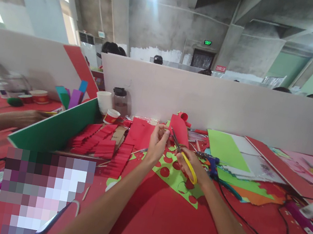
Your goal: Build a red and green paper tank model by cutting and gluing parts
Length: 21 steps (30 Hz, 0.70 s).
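While the right hand (pixel 199 168) holds the yellow-handled scissors (pixel 187 163) above the green sheet (pixel 170 180) with round red spots, the left hand (pixel 158 143) is bent narrow just beside the blade tips; whether it pinches a small piece, I cannot tell. The red paper (pixel 180 128) is just behind the blades, over the worktop (pixel 161 227). For a clean cut, it seems better to turn the material, make short strokes, and leave the left fingertips outside the blade line.
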{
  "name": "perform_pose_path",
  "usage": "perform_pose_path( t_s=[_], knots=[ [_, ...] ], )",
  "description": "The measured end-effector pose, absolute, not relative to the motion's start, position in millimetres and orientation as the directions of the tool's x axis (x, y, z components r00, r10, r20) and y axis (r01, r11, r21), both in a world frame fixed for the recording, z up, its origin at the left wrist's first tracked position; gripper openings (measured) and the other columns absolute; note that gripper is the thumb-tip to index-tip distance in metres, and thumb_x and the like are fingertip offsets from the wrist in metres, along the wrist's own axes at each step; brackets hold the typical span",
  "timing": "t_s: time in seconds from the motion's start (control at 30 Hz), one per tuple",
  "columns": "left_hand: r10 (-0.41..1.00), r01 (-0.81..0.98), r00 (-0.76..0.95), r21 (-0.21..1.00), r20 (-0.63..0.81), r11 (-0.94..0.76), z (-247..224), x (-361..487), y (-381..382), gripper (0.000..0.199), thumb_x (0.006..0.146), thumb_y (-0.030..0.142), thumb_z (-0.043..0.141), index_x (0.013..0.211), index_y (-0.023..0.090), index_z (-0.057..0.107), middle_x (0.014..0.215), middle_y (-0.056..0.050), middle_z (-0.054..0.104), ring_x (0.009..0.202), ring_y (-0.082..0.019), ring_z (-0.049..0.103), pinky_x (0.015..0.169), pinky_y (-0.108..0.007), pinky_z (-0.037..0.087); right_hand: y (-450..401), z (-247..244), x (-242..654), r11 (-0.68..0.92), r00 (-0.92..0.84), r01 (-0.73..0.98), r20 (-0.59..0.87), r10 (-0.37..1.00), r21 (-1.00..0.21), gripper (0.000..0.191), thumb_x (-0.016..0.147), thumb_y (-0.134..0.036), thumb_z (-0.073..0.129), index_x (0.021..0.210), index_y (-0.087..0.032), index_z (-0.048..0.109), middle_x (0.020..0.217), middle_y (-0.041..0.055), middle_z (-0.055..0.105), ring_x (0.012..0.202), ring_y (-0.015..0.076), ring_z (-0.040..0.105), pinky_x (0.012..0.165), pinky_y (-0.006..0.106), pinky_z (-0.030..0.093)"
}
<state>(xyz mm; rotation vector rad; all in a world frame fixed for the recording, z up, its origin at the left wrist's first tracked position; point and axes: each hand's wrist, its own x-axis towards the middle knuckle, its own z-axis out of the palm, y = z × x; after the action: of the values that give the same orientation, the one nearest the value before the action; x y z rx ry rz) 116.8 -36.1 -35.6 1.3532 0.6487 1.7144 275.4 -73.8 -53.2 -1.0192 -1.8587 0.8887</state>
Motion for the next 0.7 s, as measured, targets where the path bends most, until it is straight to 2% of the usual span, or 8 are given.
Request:
perform_pose_path(
  t_s=[0.2,0.43,0.57,0.7],
  knots=[
    [0.826,-0.190,-0.088,0.805,0.557,-0.563,-34.9,114.0,-37.6,0.021,0.089,0.041,0.057,0.098,0.021,0.055,0.064,0.005,0.049,0.047,-0.008,0.045,0.046,-0.020,0.037,-73.9,-53.9,274.0,0.409,-0.315,0.272,0.321,0.893,-0.871,0.041,0.086,-0.060,0.055,0.097,-0.021,0.060,0.063,-0.0027,0.043,0.048,0.0107,0.038,0.043,0.023,0.032],
    [0.812,-0.144,-0.008,0.803,0.583,-0.578,-36.2,112.1,-41.8,0.029,0.088,0.034,0.057,0.114,0.023,0.059,0.079,0.000,0.056,0.056,-0.009,0.051,0.052,-0.022,0.042,-74.9,-55.6,273.8,0.375,-0.278,0.242,0.306,0.911,-0.895,0.045,0.087,-0.063,0.052,0.102,-0.021,0.058,0.059,-0.0035,0.044,0.044,0.0108,0.039,0.040,0.023,0.032],
    [0.821,-0.144,-0.033,0.810,0.571,-0.569,-36.1,112.7,-40.5,0.028,0.086,0.033,0.060,0.112,0.023,0.060,0.078,0.000,0.057,0.054,-0.009,0.050,0.050,-0.021,0.042,-78.8,-51.1,272.0,0.400,-0.294,0.260,0.322,0.900,-0.879,0.047,0.088,-0.065,0.048,0.102,-0.020,0.056,0.061,-0.0036,0.045,0.045,0.0099,0.040,0.041,0.022,0.034],
    [0.835,-0.171,-0.062,0.819,0.546,-0.548,-36.1,113.3,-38.7,0.024,0.084,0.034,0.061,0.105,0.022,0.059,0.080,0.001,0.059,0.053,-0.008,0.049,0.049,-0.020,0.041,-81.1,-48.3,270.4,0.376,-0.357,0.205,0.289,0.888,-0.904,0.050,0.088,-0.068,0.045,0.100,-0.020,0.054,0.063,-0.0025,0.048,0.047,0.0100,0.042,0.041,0.021,0.034]
  ],
)
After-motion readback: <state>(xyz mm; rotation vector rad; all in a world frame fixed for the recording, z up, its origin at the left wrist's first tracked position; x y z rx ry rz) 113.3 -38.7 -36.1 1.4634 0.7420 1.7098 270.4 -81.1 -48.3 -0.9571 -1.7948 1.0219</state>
